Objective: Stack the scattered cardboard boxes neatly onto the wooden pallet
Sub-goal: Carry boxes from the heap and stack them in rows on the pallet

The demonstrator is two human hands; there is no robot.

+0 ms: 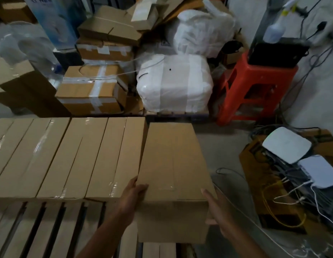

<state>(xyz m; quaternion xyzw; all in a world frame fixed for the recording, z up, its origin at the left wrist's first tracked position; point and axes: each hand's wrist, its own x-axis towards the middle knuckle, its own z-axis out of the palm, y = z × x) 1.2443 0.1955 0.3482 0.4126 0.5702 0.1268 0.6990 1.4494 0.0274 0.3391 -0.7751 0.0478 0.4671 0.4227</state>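
Fingers [206, 193] of left hand [131, 196] and right hand [218, 211] clasp cardboard box [171, 161].

Two arms in view, person otherwise out of sight.

- Left hand [133, 192]: bare; thumb and the back of the hand show.
- Left forearm [106, 233]: bare skin along the whole visible length, down to the lower edge. Lean build.
- Right hand [216, 207]: bare, seen from the back.
- Right forearm [242, 243]: bare too; a shorter stretch shows.

Light is dim and the view is soft; fine marks on the skin and the nails cannot be made out.
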